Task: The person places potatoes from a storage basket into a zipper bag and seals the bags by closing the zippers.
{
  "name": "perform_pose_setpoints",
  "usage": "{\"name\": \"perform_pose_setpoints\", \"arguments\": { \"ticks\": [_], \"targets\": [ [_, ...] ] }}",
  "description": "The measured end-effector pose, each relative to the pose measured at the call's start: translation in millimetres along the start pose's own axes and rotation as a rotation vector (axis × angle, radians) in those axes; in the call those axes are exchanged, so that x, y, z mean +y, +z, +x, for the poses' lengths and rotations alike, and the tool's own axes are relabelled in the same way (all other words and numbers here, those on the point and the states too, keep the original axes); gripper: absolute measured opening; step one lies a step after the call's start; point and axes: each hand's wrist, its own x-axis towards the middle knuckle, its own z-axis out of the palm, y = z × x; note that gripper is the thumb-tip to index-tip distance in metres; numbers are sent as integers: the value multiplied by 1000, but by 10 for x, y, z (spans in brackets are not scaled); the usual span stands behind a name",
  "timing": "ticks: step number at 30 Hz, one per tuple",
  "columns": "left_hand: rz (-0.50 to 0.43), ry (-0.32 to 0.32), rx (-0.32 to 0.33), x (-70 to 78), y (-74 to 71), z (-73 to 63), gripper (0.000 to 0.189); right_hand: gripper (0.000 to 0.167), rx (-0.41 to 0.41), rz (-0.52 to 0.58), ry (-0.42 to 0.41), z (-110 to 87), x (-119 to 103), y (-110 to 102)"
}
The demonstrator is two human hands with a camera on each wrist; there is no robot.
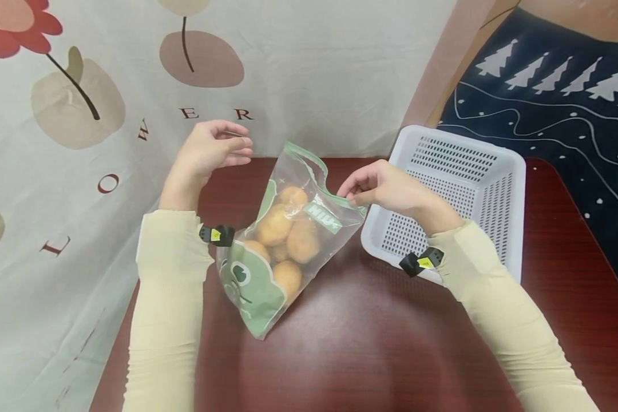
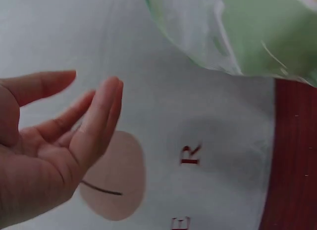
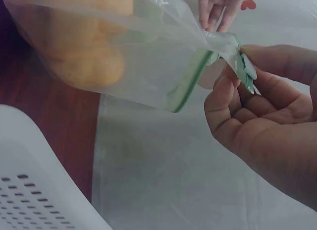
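Note:
A clear zip bag (image 1: 335, 246) with green print stands tilted on the table, its green-edged mouth parted. Inside it lie several round orange-yellow fruits (image 1: 274, 225); their exact kind is hard to tell through the plastic. At the mouth's right end, my right hand (image 1: 386, 186) pinches the green zip edge (image 3: 246, 74) between thumb and fingers. My left hand (image 1: 213, 150) is raised left of the bag, apart from it, its fingers loosely bent with nothing between them. In the left wrist view the thumb and fingertips (image 2: 110, 88) do not meet.
A white plastic basket (image 1: 515, 189) with slotted walls stands right of the bag, partly behind my right forearm. The dark red table (image 1: 350, 355) meets a pale printed cloth (image 1: 309, 74) at the back and left. A navy cloth with white trees (image 1: 546, 109) hangs at right.

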Motion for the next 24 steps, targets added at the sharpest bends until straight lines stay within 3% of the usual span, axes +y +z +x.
{"name": "perform_pose_setpoints", "arguments": {
  "ticks": [11,17,24],
  "targets": [
    [19,-35,-248,-86,118,375,31,16,-40,12,-68,-90,-2,-139],
    [11,-93,-318,-120,115,505,33,16,-79,10,-103,-125,-45,-179],
    [-24,-92,-349,-134,6,572,34,16,-136,-10,-223,-167,-124,-262]
  ]
}}
